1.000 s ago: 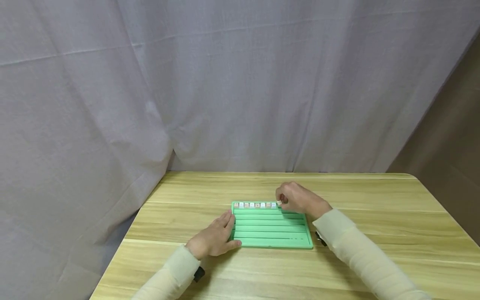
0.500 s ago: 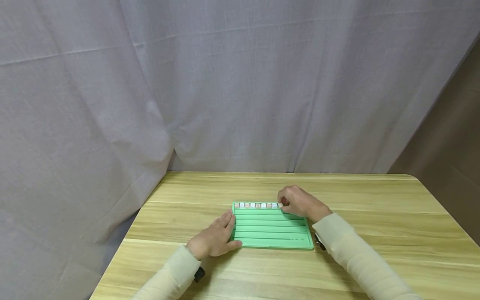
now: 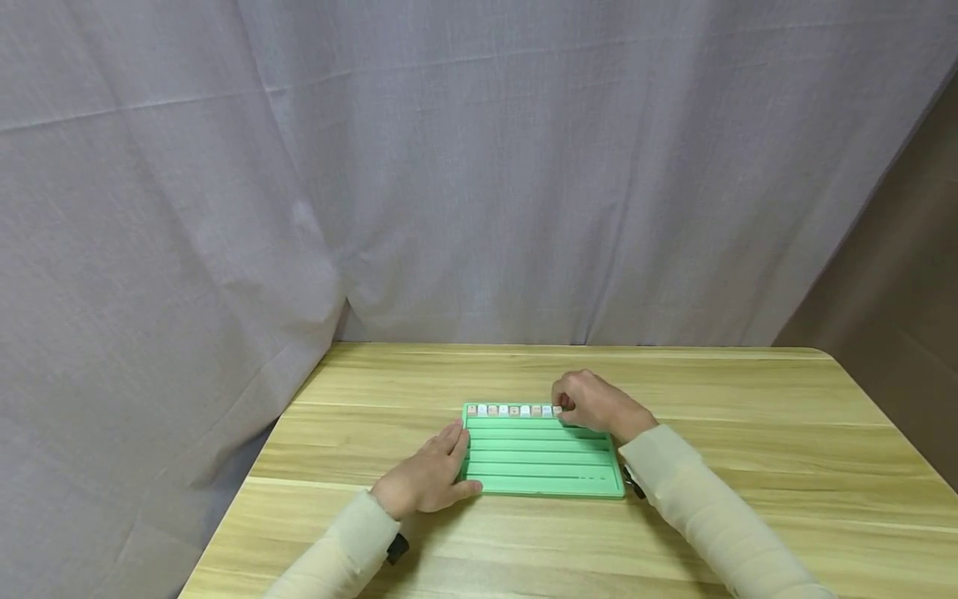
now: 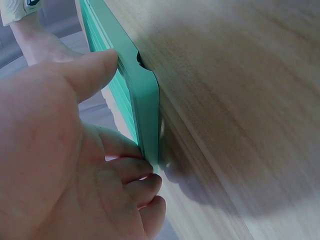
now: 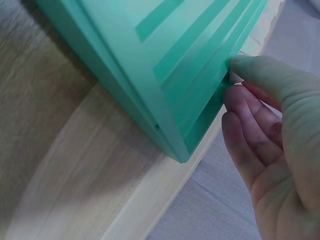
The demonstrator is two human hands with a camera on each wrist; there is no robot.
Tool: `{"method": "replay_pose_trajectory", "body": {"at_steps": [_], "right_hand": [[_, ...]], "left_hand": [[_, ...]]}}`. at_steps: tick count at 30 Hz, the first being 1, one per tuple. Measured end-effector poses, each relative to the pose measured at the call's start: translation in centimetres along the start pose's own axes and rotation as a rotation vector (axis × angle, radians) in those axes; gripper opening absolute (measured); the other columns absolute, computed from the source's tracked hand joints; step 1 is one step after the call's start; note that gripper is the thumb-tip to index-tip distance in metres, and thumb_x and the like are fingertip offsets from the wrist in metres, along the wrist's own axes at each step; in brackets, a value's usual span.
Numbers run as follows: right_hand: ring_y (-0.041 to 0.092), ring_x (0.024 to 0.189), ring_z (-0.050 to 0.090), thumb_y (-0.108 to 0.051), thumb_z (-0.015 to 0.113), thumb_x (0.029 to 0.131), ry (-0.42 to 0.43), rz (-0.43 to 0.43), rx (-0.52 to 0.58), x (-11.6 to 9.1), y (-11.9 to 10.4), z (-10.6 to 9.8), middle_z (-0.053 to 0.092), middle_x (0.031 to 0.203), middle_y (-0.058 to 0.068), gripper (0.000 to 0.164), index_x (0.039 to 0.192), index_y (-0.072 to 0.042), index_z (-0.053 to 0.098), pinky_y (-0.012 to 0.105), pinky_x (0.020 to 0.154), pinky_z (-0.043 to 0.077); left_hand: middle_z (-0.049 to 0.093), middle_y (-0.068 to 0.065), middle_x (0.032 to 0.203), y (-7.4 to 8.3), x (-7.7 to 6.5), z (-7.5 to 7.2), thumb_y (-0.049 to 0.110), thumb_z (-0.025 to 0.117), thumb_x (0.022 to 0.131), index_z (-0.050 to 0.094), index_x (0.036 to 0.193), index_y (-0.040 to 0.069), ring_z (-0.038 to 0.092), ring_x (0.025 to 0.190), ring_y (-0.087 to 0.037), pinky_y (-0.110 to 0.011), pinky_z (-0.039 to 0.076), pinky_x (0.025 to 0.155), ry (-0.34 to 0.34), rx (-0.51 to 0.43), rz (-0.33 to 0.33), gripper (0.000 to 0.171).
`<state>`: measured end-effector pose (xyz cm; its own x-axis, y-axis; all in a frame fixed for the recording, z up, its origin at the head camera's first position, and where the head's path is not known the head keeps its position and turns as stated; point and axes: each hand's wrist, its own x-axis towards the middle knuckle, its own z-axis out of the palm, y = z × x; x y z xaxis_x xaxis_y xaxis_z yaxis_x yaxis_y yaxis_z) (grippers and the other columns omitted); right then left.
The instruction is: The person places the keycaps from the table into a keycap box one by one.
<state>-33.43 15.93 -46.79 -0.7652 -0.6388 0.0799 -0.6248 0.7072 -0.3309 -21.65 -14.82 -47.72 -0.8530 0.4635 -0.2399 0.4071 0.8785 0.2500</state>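
Note:
A shallow green tray (image 3: 539, 485) with ridged rows lies on the table. Along its far row stand white and pinkish keycaps (image 3: 514, 411), side by side from the left corner. My right hand (image 3: 599, 405) is at the right end of this line and pinches a keycap (image 5: 235, 77) between thumb and fingers, low in the row. Most of that keycap is hidden by the fingertips. At the tray's left edge rests my left hand (image 3: 428, 474), fingers extended. In the left wrist view its thumb touches the tray's rim (image 4: 145, 95) and its fingertips meet the side.
The wooden table (image 3: 718, 391) extends around the tray on all sides. Behind it hangs a grey curtain (image 3: 479, 183), which also runs down the left. A brown surface (image 3: 898, 333) borders the table at the right.
My right hand has settled slightly lower at the end of the row, and the pinched keycap now sits close beside its neighbour. The left hand and tray stay nearly still.

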Motion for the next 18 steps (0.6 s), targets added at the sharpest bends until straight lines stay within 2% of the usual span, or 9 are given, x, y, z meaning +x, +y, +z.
{"method": "replay_pose_trajectory", "body": {"at_steps": [10,15,18], "right_hand": [[0.007,0.077,0.064,-0.005,0.081,0.091,0.005,-0.037,-0.038,0.21,0.29,0.18,0.072,0.085,-0.003,0.014,0.084,-0.013,0.073,0.021,0.067,0.056],[0.008,0.08,0.065,-0.004,0.081,0.091,-0.003,-0.013,-0.021,0.23,0.37,0.22,0.073,0.088,0.0,0.011,0.087,-0.012,0.074,0.022,0.069,0.058],[0.008,0.081,0.066,-0.005,0.081,0.091,-0.01,0.0,-0.005,0.33,0.45,0.23,0.073,0.09,0.001,0.008,0.091,-0.01,0.075,0.022,0.07,0.058]], "left_hand": [[0.011,-0.021,0.177,0.06,-0.1,-0.05,0.052,0.056,0.107,0.02,0.166,-0.005,0.015,0.166,-0.034,-0.05,0.023,0.135,0.003,-0.008,0.004,0.09],[0.011,-0.023,0.177,-0.13,-0.12,0.0,0.052,0.057,0.106,0.02,0.166,-0.006,0.015,0.166,-0.035,-0.05,0.022,0.135,0.017,-0.018,0.014,0.091],[0.012,-0.024,0.176,-0.55,-0.1,0.19,0.051,0.058,0.106,0.022,0.165,-0.007,0.016,0.165,-0.037,-0.051,0.023,0.135,0.049,-0.054,0.037,0.09]]}}
